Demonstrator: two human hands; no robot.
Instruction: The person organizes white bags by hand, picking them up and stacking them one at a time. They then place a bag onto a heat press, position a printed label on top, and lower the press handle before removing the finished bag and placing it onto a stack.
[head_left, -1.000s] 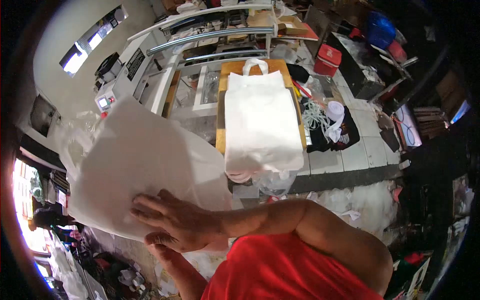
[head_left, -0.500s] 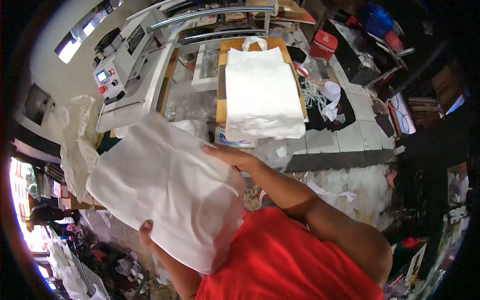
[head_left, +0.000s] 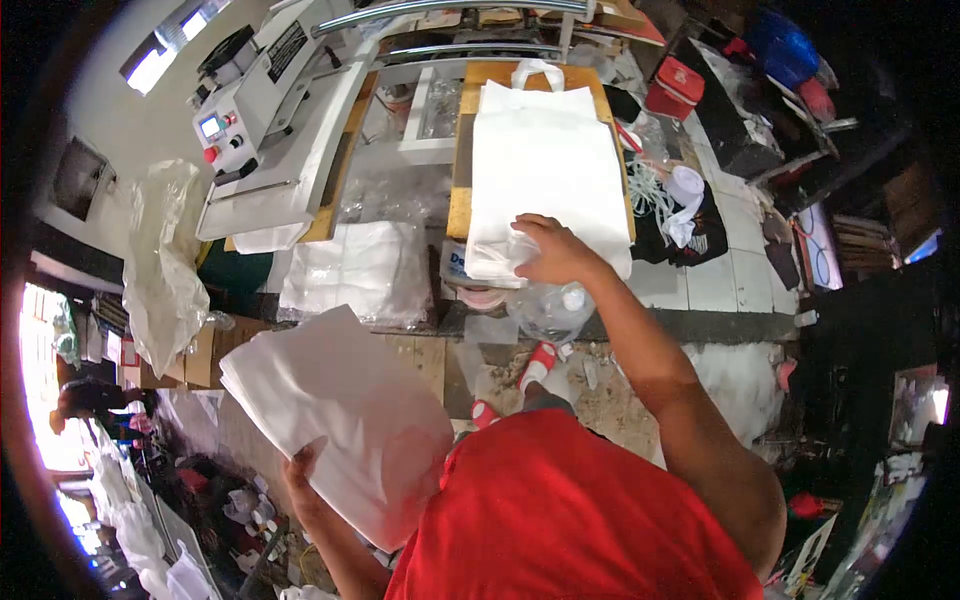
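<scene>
Gripping a white fabric sheaf [head_left: 345,405] down at about 8 o'clock with the left hand [head_left: 302,472], thumb on top, fingers hidden underneath. Got the right hand [head_left: 555,254] just off centre toward 2, loosely curled on the near edge of a white handled-bag stack [head_left: 545,150], on a wooden board [head_left: 464,180] around 1; can't tell if pinching any layer. Also seeing a plastic-wrapped white pack [head_left: 355,268] between 9 and 10.
</scene>
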